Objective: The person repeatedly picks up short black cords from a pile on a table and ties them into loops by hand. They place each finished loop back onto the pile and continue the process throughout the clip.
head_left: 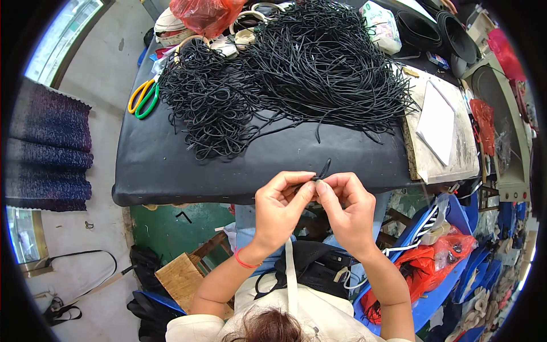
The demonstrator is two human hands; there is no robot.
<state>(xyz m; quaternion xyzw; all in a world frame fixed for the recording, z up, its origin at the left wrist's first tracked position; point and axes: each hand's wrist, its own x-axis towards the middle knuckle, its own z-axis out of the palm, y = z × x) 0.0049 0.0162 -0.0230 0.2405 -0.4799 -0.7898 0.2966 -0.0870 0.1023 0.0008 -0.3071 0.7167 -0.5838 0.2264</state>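
Note:
My left hand (283, 208) and my right hand (348, 211) meet at the front edge of the black-covered table (165, 162). Between thumbs and fingertips, both pinch a short black cord (325, 169); one end sticks up above the fingers. Part of the cord is hidden behind my fingers. Beyond my hands lies a large heap of straight black cords (330, 62). To its left is a pile of looped black cords (213, 102). Scissors (145, 98) with one yellow and one green handle rest at the table's left side.
At the right end of the table a worn board (419, 148) carries a white sheet (437, 122). A red plastic bag (208, 14) sits at the back. A blue bin (433, 296) with red bags stands at my right, and a wooden stool (179, 279) at my lower left.

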